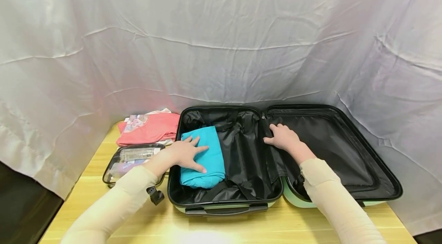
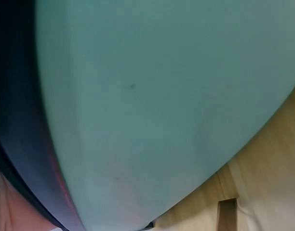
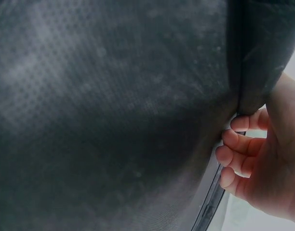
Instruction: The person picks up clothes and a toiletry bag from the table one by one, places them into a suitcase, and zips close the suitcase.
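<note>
A pale green suitcase [image 1: 241, 159] with black lining lies opened out flat on the table. A folded turquoise garment [image 1: 215, 148] is in the left side of its left half. My left hand [image 1: 184, 154] rests on the garment, fingers spread. My right hand [image 1: 284, 138] is at the suitcase's middle, by the black lining flap [image 1: 274, 155] beside the hinge. In the right wrist view, the right hand's bent fingers [image 3: 229, 155] touch the edge of the dark lining. The left wrist view shows mostly the green outer shell [image 2: 152, 106], with a bit of skin at lower left.
Left of the suitcase lies a pile of folded coral clothes [image 1: 152, 127]. In front of it sits a clear, black-edged pouch [image 1: 117, 163] with small items inside. The other suitcase half [image 1: 338, 148] spreads to the right. A grey-white curtain [image 1: 221, 44] hangs behind the wooden table [image 1: 193, 232].
</note>
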